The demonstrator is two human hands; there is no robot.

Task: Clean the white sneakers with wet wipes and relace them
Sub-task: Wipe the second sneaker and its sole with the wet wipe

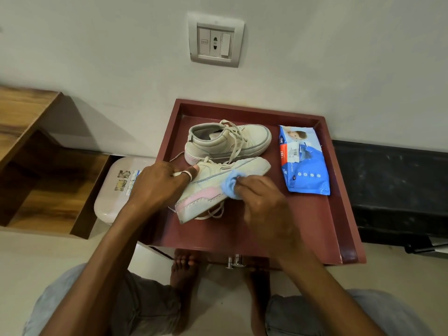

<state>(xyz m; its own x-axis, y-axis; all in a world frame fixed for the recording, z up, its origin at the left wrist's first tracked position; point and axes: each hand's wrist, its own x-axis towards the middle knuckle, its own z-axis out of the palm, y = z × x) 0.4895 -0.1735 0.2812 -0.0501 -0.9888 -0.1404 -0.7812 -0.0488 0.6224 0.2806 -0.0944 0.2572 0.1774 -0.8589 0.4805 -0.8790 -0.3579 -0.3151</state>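
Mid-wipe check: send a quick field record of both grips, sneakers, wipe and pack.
left grip: holds near sneaker at heel end
right grip: presses bunched blue wipe on near sneaker's side
near sneaker: tipped, sole toward the person, laces in
far sneaker: upright, laced, no hand on it
wipes pack: flat, right of sneakers
tray: red, holds sneakers and pack

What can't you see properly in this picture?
Head view:
- Opening of the near sneaker: covered by the left hand holding it.
- Much of the blue wet wipe: bunched in the right hand.
- Small print on the wipes pack: too small to read.
- Stickers on the white container: blurred, partly behind the left hand.
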